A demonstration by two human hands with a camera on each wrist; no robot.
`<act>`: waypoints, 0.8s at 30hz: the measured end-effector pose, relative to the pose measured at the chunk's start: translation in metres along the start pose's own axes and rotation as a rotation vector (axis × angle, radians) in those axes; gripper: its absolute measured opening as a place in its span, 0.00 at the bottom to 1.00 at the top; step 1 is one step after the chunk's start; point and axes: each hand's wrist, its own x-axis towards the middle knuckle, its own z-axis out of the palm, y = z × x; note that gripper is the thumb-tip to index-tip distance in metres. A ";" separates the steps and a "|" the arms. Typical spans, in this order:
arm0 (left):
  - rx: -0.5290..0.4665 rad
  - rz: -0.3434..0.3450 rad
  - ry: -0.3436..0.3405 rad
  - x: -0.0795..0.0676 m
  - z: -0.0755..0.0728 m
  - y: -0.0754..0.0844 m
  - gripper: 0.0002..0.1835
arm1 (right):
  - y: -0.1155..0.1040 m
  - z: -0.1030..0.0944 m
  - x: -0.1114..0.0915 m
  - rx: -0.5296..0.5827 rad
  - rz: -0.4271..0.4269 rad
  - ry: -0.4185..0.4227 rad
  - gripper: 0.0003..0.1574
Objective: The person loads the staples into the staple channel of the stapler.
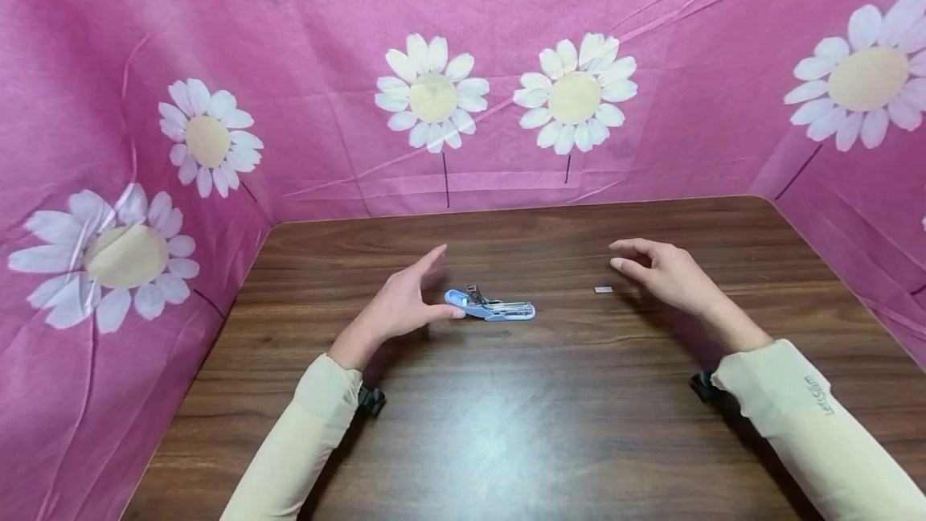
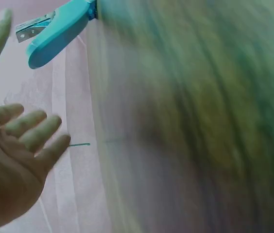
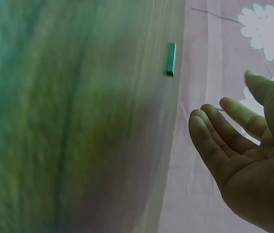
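- Left hand point(image 1: 398, 304): yours, one; grasping nothing, thumb and fingers spread wide, at the left end of the stapler point(image 1: 492, 314). Whether your thumb touches it cannot be told.
- Right hand point(image 1: 669, 273): yours, one; nothing held, fingers gently bent, thumb apart from them, just to the right and far side of the staple strip point(image 1: 603, 290).
- Stapler: one, blue; lies between your hands, nearer the left one; opened out, metal part tilted up.
- Staple strip: one, small, grey; lies flat to the right of the stapler, well apart from it.
- Progress, as judged for you: opening looks done; loading the strip and closing the stapler look left. Whether staples already sit in the rail is too small to tell.
- Table point(image 1: 463, 400): one, brown wood grain; bears both items.
- Cloth point(image 1: 311, 47): pink, daisy-printed; along the far, left and right sides.
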 end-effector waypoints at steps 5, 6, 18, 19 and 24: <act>-0.199 0.013 -0.063 0.004 0.002 0.001 0.53 | 0.003 0.003 0.001 0.081 0.049 -0.039 0.23; -0.223 0.011 -0.077 0.005 0.002 0.001 0.52 | 0.004 0.004 0.001 0.100 0.061 -0.045 0.23; -0.191 -0.024 -0.131 0.007 0.009 0.003 0.36 | 0.006 0.011 0.008 0.196 0.131 -0.147 0.20; -0.186 -0.026 -0.129 0.007 0.009 0.003 0.35 | 0.006 0.011 0.009 0.191 0.131 -0.152 0.20; -0.145 -0.028 -0.121 0.008 0.011 0.003 0.33 | 0.005 0.012 0.010 0.155 0.133 -0.160 0.18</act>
